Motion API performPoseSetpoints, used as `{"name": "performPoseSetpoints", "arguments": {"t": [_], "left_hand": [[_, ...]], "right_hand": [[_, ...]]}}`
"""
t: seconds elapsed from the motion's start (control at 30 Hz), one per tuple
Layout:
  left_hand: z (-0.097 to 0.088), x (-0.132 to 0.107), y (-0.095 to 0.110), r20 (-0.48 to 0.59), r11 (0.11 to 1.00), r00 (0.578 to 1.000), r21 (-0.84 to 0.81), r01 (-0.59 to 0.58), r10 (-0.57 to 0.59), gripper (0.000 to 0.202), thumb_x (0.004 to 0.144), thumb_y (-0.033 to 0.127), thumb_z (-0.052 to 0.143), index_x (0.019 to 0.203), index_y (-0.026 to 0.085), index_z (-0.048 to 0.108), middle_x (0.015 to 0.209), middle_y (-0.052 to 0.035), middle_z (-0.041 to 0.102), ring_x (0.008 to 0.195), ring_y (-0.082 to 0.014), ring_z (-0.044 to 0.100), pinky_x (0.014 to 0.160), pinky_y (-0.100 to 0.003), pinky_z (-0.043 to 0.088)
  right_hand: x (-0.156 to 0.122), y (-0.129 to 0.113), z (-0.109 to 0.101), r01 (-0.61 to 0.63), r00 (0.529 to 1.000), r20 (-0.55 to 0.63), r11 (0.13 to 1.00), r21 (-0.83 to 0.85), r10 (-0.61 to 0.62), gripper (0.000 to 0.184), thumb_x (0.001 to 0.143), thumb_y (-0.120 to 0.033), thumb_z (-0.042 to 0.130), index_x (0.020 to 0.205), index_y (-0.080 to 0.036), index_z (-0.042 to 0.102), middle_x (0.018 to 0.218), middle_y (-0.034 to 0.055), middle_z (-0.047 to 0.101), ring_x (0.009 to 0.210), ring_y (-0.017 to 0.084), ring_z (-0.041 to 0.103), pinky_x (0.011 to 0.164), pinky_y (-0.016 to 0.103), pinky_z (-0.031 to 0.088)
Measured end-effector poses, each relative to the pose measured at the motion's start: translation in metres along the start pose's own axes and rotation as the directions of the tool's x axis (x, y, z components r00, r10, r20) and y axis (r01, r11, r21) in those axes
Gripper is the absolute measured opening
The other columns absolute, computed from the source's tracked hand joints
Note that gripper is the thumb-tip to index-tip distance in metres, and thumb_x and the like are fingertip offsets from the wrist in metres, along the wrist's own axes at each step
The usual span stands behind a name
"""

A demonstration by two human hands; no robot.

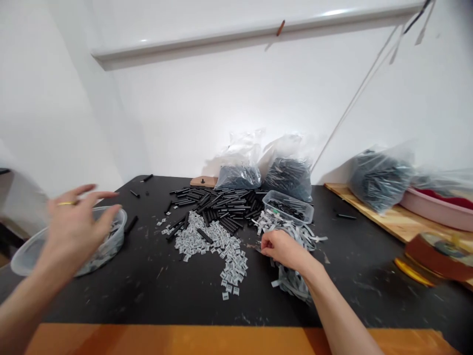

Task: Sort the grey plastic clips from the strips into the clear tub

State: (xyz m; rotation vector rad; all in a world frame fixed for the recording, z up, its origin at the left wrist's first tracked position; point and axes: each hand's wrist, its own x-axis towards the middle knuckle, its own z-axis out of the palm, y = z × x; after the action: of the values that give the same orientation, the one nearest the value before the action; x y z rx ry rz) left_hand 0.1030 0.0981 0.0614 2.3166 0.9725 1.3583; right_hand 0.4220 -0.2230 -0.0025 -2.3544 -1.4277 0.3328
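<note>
The left hand (78, 223) hovers, fingers spread, over a translucent plastic tub (118, 235); the right hand (283, 248) curls beside grey strips (295, 284).

The single camera sits on the person's head, facing forward and down over the dark table (166, 301) to the white wall (207, 98), which fills most of the upper half. It is close enough that the left hand (77, 222) and right hand (283, 249) reach in from below, while an orange strip (185, 340) runs along the bottom
</note>
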Motion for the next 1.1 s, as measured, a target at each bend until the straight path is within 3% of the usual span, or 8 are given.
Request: {"name": "performPoseSetpoints", "arguments": {"t": [0.1,0.23,0.33,0.53,0.77,0.87,1.0,1.1], "left_hand": [[0.04,-0.043,0.05,0.316,0.953,0.899,-0.096,-0.287,0.302,0.018,0.085,0.032,0.057,0.095,0.023,0.069,0.112,-0.0036,0.062,0.111,-0.025,0.055,0.1,-0.039,0.04],[0.094,-0.092,0.108,0.683,0.938,0.643,-0.24,-0.249,0.345,0.019,0.09,0.02,0.049,0.096,0.023,0.067,0.1,-0.0051,0.067,0.094,-0.0202,0.062,0.086,-0.03,0.045],[0.124,-0.102,0.125,0.769,0.943,0.551,-0.209,-0.26,0.323,0.015,0.085,0.016,0.055,0.089,0.022,0.068,0.095,-0.0056,0.067,0.092,-0.0222,0.062,0.082,-0.029,0.043],[0.15,-0.092,0.124,0.809,0.96,0.525,-0.162,-0.23,0.263,0.015,0.072,0.008,0.062,0.08,0.02,0.066,0.082,-0.0059,0.067,0.078,-0.0238,0.062,0.067,-0.028,0.038],[0.136,-0.102,0.123,0.797,0.975,0.562,-0.204,-0.093,0.22,0.011,0.076,0.01,0.056,0.083,0.019,0.06,0.082,-0.0079,0.061,0.079,-0.0244,0.059,0.069,-0.03,0.036],[0.137,-0.102,0.12,0.802,0.953,0.561,-0.294,0.069,0.207,0.007,0.081,0.016,0.052,0.077,0.019,0.057,0.08,-0.0055,0.061,0.077,-0.0213,0.059,0.07,-0.029,0.04],[0.146,-0.101,0.121,0.829,0.821,0.525,-0.43,0.376,0.193,0.012,0.087,0.028,0.05,0.085,0.018,0.055,0.071,-0.0014,0.06,0.067,-0.0152,0.059,0.064,-0.025,0.047],[0.149,-0.104,0.125,0.847,0.529,0.506,-0.508,0.68,0.164,0.018,0.082,0.032,0.064,0.083,0.016,0.057,0.074,-0.0017,0.062,0.069,-0.0122,0.06,0.07,-0.024,0.05]], "right_hand": [[0.001,-0.006,0.003,0.008,1.0,-0.019,1.0,-0.03,-0.008,0.013,0.071,-0.011,0.055,0.073,-0.017,0.067,0.073,0.0045,0.067,0.065,0.014,0.056,0.058,0.022,0.034],[0.001,-0.011,0.007,0.003,0.999,-0.05,0.998,-0.07,-0.007,0.019,0.069,-0.008,0.053,0.078,-0.017,0.067,0.076,0.0043,0.067,0.067,0.014,0.056,0.06,0.022,0.033],[0.002,-0.013,0.01,0.007,0.996,-0.09,0.994,-0.107,-0.017,0.02,0.069,-0.008,0.052,0.077,-0.017,0.068,0.08,0.005,0.066,0.072,0.014,0.056,0.065,0.022,0.034],[0.003,-0.016,0.018,0.06,0.987,-0.143,0.996,-0.067,-0.069,0.024,0.067,-0.004,0.049,0.08,-0.017,0.065,0.083,0.0047,0.064,0.073,0.014,0.055,0.066,0.023,0.034],[0.003,-0.027,0.022,0.1,0.974,-0.22,0.979,0.179,-0.059,0.027,0.069,-0.002,0.048,0.089,-0.019,0.056,0.078,0.0,0.061,0.068,0.012,0.054,0.062,0.021,0.037],[0.005,-0.035,0.023,0.151,0.956,-0.286,0.94,0.306,-0.061,0.018,0.076,-0.007,0.05,0.089,-0.019,0.055,0.076,-0.0011,0.061,0.069,0.012,0.057,0.065,0.022,0.04],[0.006,-0.047,0.027,0.165,0.954,-0.3,0.863,0.477,-0.017,0.012,0.083,-0.018,0.054,0.093,-0.02,0.059,0.082,-0.0003,0.065,0.074,0.013,0.06,0.068,0.023,0.044],[0.006,-0.053,0.031,0.158,0.957,-0.291,0.805,0.571,0.019,0.011,0.084,-0.024,0.057,0.092,-0.019,0.062,0.083,0.0006,0.065,0.076,0.014,0.059,0.069,0.024,0.045]]}}
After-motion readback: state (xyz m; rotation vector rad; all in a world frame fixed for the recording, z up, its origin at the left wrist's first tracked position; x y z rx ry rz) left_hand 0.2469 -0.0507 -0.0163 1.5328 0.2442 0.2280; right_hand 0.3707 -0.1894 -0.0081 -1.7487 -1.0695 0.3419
